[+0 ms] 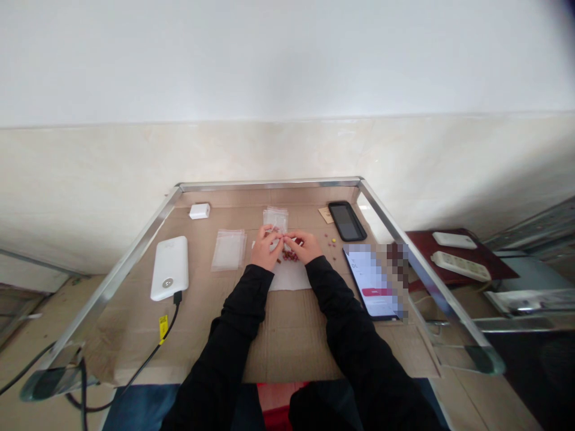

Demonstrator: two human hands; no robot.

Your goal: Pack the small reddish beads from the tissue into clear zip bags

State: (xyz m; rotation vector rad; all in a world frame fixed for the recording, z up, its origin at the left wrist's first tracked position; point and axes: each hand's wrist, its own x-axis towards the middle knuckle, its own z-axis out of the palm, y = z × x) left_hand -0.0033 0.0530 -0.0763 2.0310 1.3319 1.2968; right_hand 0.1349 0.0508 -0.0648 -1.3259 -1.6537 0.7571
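So far, reddish capsules lie heaped, flat bags unfilled; left hand and right hand grips meet, hold unclear.

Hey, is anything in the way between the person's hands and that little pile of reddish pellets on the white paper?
Nothing visible stands in the way. The left hand and right hand are directly above the reddish pellets, fingertips close together over the pile on the white paper.

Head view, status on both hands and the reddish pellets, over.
Left grip, right grip meet at fingertips, held item unclear. Reddish-brown pellets piled on white paper. Clear plastic bag just beyond, not blocking.
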